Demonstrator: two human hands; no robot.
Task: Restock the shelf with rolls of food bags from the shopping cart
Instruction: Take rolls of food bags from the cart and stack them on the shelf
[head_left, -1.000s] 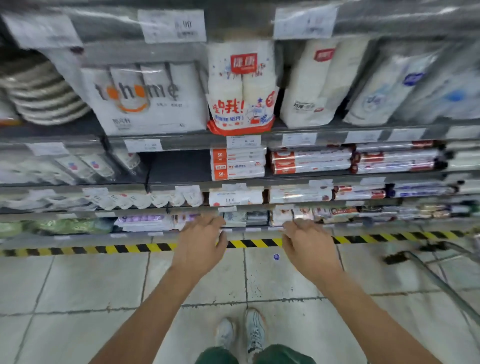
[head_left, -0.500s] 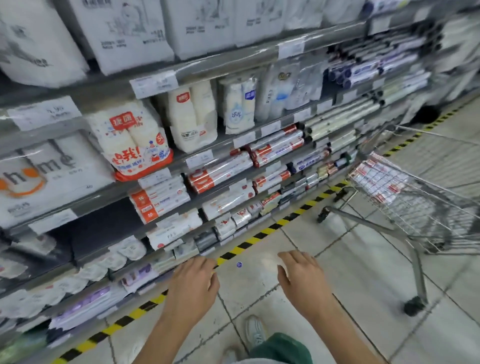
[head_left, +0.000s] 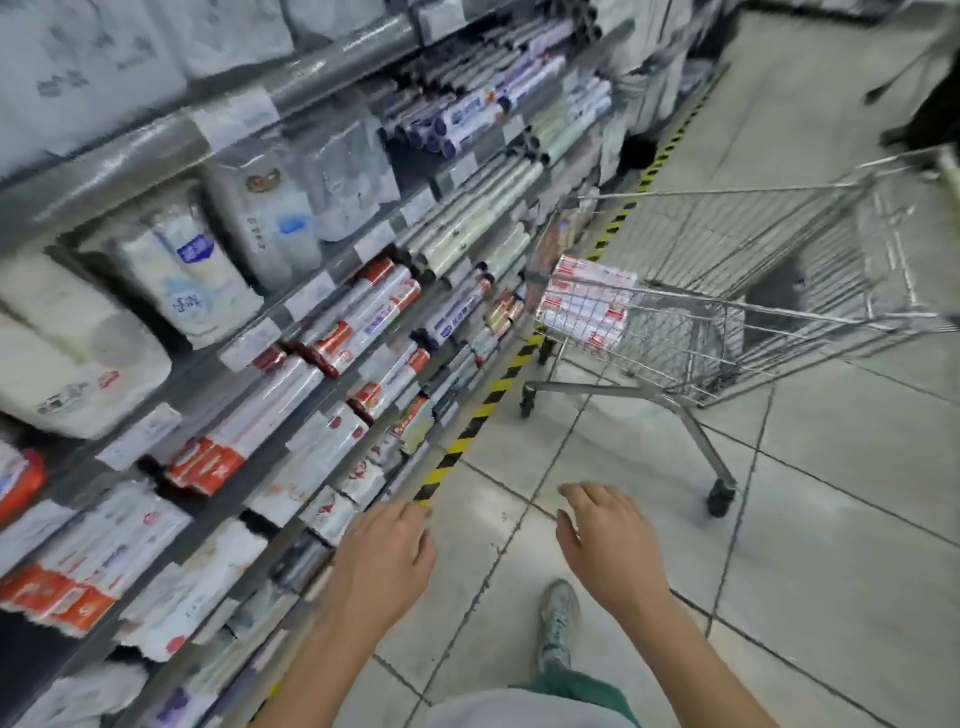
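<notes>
Hands hang low in front of the person, both bare and holding nothing. The left hand (head_left: 387, 556) is palm down just beside the lower rows of the grey metal shelving unit (head_left: 340, 267), its fingers (head_left: 410, 512) relaxed, lying close together and slightly bent, with the thumb set out to the side. The right hand (head_left: 608, 545) is over the pale tiled floor (head_left: 831, 519), its fingers (head_left: 582, 493) loosely straight and a little spread, pointing toward the silver wire shopping cart (head_left: 727, 190).

The cart stands on the floor ahead and to the right, well apart from both hands, its front end near the shelving. Inside it, at the end nearest the shelves, lies a stack of white rolls of food bags with red labels (head_left: 587, 301).

On the shelving, similar white rolls with red ends (head_left: 363, 317) lie in rows on the middle levels. Rolls with dark blue labels (head_left: 467, 119) sit higher up, and soft white packs of paper goods (head_left: 176, 280) fill the level above the red-ended rolls. White price tags run along the shelf edges; their print is too blurred to read.

A yellow-and-black striped strip (head_left: 483, 410) marks the floor along the foot of the shelving. One grey sneaker (head_left: 558, 618) shows below the right hand.
</notes>
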